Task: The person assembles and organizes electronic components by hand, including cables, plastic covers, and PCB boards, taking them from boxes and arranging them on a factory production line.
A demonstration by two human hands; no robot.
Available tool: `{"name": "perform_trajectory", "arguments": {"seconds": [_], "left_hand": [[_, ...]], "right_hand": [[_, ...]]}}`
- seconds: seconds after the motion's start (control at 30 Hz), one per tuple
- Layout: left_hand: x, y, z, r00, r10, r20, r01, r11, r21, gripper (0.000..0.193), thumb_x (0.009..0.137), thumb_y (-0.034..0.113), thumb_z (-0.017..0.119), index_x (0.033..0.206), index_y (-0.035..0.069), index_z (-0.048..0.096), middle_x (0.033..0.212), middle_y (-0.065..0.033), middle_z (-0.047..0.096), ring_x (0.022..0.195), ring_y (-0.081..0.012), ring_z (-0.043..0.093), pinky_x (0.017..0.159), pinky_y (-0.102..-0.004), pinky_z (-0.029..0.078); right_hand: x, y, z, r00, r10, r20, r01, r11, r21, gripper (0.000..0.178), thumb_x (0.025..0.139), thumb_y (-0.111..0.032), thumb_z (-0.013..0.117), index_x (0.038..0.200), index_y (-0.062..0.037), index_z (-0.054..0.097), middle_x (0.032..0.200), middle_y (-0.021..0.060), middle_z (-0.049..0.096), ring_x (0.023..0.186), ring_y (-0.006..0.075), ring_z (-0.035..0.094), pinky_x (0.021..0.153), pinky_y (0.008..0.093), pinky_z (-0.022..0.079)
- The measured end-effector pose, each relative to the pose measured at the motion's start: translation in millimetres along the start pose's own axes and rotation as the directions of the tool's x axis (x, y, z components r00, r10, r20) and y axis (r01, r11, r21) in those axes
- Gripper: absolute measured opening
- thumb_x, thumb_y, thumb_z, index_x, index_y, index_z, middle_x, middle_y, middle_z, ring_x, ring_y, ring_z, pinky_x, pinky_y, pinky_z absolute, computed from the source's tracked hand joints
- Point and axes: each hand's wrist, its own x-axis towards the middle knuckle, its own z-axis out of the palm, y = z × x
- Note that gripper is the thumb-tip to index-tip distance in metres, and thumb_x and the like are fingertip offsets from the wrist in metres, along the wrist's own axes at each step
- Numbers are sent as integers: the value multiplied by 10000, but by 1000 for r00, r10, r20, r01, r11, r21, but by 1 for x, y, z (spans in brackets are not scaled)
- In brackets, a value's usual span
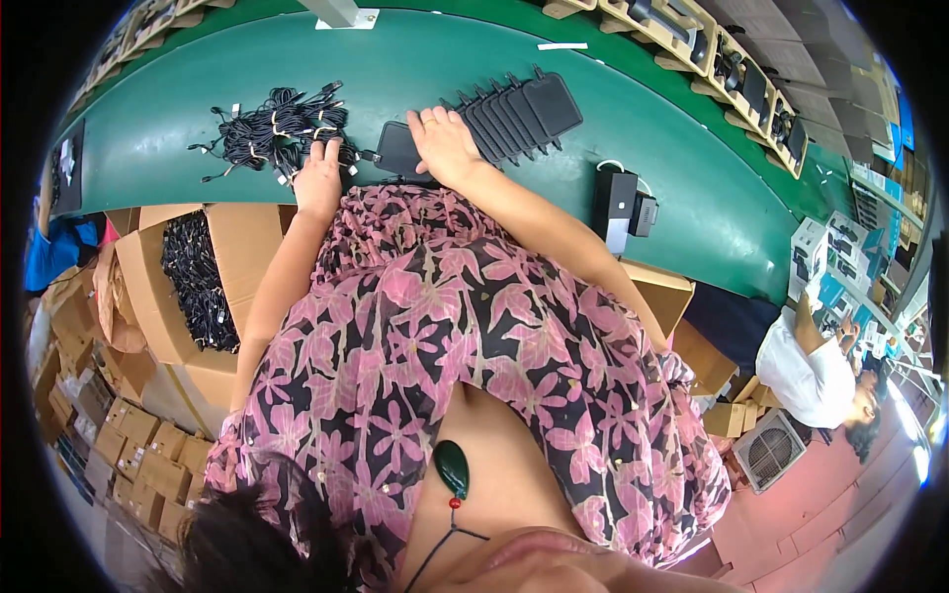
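My left hand (pixel 317 184) is at the near right side of a heap of bundled black cables (pixel 272 128), its fingers pinched on a black cable at that edge. Short connector ends and pale ties stick out of the heap. Just to the right, a flat black rectangular device (pixel 396 150) lies on the green table, with a cable end close to its left side. My right hand (pixel 447 148) spans the device's right part, thumb low and fingers at the top. Beyond it, several similar black devices (pixel 524 114) lie overlapped in a slanting row.
The green table (pixel 712 188) curves around in front. A black and white box (pixel 615 206) with small adapters stands at right. At lower left, an open carton (pixel 252 237) holds more black cables. Wooden trays (pixel 682 35) line the far edge. A person in white (pixel 806 371) is far right.
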Motion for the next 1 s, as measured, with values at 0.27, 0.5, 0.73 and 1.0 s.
{"name": "perform_trajectory", "arguments": {"seconds": [0.27, 0.5, 0.73, 1.0], "left_hand": [[2, -1, -11, 915, 141, -377, -157, 987, -12, 280, 688, 112, 556, 967, 125, 559, 1023, -70, 472, 994, -263, 435, 871, -390, 335], [13, 15, -37, 878, 203, -432, -300, 939, -169, 277, 753, 128, 576, 1016, 55, 523, 933, -110, 544, 890, -272, 506, 814, -373, 372], [4, 77, -45, 912, 317, -260, -410, 740, -534, 251, 764, 182, 605, 953, 28, 545, 883, -159, 581, 789, -326, 563, 682, -354, 457], [8, 68, -36, 995, 100, -24, -94, 799, -594, 257, 776, 175, 594, 976, 18, 556, 840, -188, 585, 750, -323, 574, 659, -350, 456]], "right_hand": [[-19, 20, 13, 977, 126, -173, -38, 897, 441, 271, 686, -199, 634, 932, -115, 557, 944, 48, 539, 921, 252, 484, 745, 350, 428], [-60, 83, -21, 841, 534, -89, -332, 637, 696, 259, 736, -216, 609, 947, -81, 549, 840, 157, 598, 771, 319, 580, 663, 387, 461], [-87, 278, -70, 220, 849, -481, -8, 495, 869, 157, 785, -35, 566, 916, -26, 481, 672, 3, 524, 542, 87, 487, 465, 213, 403], [-84, 370, -96, 309, 868, -390, -552, 497, 669, 366, 756, -238, 590, 1048, -25, 534, 851, 176, 607, 853, 327, 564, 761, 390, 436]]}}
